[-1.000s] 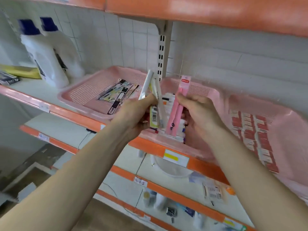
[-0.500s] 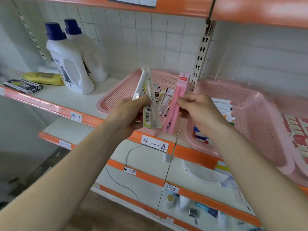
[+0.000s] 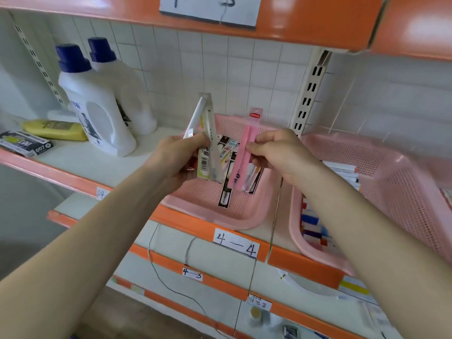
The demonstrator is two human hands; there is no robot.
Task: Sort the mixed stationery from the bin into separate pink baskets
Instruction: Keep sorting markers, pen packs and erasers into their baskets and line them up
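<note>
Currently both hands are raised in front of the orange-edged white shelf (image 3: 73, 162). The left hand (image 3: 176, 160) has its fingers curled round a bunch of clear plastic pen packs (image 3: 208, 143), which stand roughly upright with the tops tilted slightly left and a barcode showing at the lower end. The right hand (image 3: 281, 155) pinches a slim pink pen pack (image 3: 244, 152) between thumb and fingers at mid-length, red label at the top. The two lots are just beside each other but apart. Both are held over a pink mesh plastic basket (image 3: 203, 196) on the shelf, where black-and-white carded stationery packs (image 3: 226, 189) lie flat. A second pink mesh basket (image 3: 391, 182) sits just to its right, with coloured markers (image 3: 342, 172) stacked inside. At the left of the shelf are two white plastic bottles with blue caps (image 3: 95, 113), a yellow bottle lying flat (image 3: 56, 129) and a black box (image 3: 24, 144). A handwritten "4—4" paper label (image 3: 236, 243) is on the shelf edge.
</note>
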